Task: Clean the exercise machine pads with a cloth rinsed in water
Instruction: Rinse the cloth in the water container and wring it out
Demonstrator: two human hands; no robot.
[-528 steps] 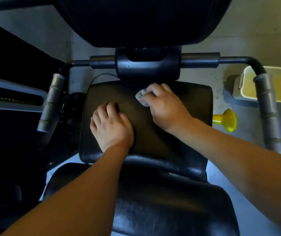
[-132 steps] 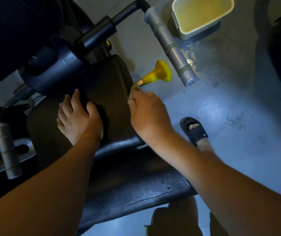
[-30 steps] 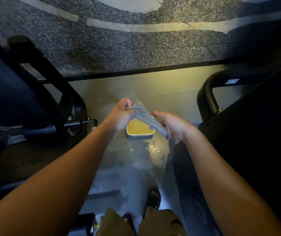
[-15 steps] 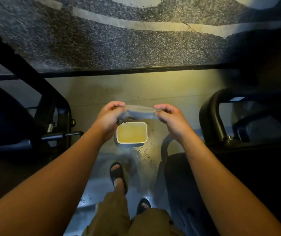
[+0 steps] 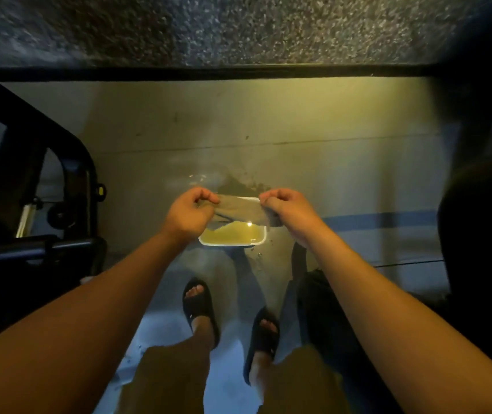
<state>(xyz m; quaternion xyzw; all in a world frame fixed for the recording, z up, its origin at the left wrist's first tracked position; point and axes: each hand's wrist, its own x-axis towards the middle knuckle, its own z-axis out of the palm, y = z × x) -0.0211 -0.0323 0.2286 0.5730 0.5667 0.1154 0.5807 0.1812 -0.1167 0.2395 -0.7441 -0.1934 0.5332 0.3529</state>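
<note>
Head view: feet in sandals (image 5: 198, 306) stand just short of the tub.
Left hand (image 5: 189, 215): fingers curled, pinching the cloth's left end.
Right hand (image 5: 286, 213): pinches the right end likewise.
Cloth (image 5: 238, 209): spread between the hands over the tub, probably so drips fall in; its long axis runs left to right.
Tub (image 5: 261, 239): on the floor, holding yellowish water.

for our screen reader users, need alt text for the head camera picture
A left hand and a right hand pinch a grey cloth stretched above a white rectangular tub of yellowish water on a wet concrete floor. Feet in black sandals stand below.
</note>
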